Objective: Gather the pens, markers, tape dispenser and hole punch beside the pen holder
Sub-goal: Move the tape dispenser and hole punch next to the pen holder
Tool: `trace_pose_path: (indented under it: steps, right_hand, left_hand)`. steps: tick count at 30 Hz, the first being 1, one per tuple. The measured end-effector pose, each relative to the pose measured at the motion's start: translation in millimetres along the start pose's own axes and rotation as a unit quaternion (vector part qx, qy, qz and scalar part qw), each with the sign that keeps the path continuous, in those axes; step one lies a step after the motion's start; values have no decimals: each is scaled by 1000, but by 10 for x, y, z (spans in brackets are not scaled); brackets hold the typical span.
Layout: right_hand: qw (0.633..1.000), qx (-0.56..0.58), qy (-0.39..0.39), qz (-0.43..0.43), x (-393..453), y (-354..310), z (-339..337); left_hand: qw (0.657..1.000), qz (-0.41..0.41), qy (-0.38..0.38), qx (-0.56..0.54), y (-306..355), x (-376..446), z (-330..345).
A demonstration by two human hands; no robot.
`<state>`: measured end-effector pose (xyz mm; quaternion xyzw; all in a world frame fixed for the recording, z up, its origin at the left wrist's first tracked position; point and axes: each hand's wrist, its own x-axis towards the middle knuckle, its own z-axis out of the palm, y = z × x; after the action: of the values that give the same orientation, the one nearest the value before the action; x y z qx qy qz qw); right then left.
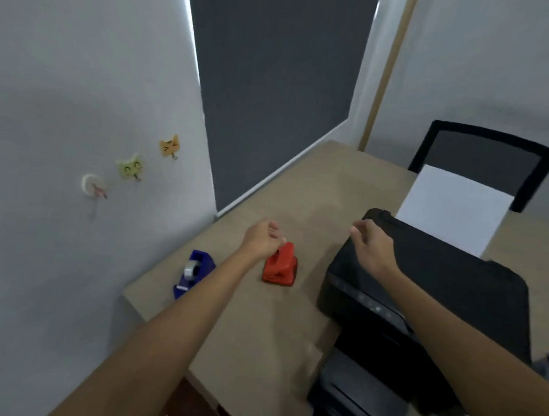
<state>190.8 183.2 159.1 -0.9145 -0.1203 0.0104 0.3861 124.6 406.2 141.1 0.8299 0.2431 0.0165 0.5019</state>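
Observation:
A red hole punch (280,267) stands on the beige desk (258,342), left of a black printer. A blue tape dispenser (193,273) with a clear roll sits near the desk's left edge, partly behind my left forearm. My left hand (263,237) hovers just above and behind the hole punch, fingers curled, holding nothing that I can see. My right hand (372,242) floats over the printer's top with fingers loosely apart and empty. No pens, markers or pen holder are in view.
A black printer (428,301) with white paper (456,206) in its rear tray fills the desk's right half. A black chair (485,156) stands behind the desk. The wall (64,98) on the left carries cat-shaped hooks. A dark blind hangs at the back.

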Motion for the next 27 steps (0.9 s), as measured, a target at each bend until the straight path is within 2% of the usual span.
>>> trace_pose_path:
  steps: [4,8,14,18,22,24,27]
  right_hand:
    - [998,-17,-59,-6,107,-460,791]
    - [992,-56,-110,36,133,-550,1435]
    - [974,-101,-125,158,204,-219,1941]
    - [966,-41,-123,225,291,49,2166]
    - [942,84,-115,302,569,629,2661]
    - [924,159,-99,334,584,444,2671]
    - [915,206,-100,331,537,-28,2449]
  left_hand:
    - [990,-78,54,104,-882,142,-691]
    - [969,-163,49,177,-1569,203,-937]
    - [963,-162,11,213,-1978,394,-910]
    - [954,-142,8,265,-2069,491,-906]
    - [946,-139,3,292,-2116,543,-873]
    - [944,-147,7,296,-2131,545,-931]
    - [947,-131,-13,294,-2099,518,-1044]
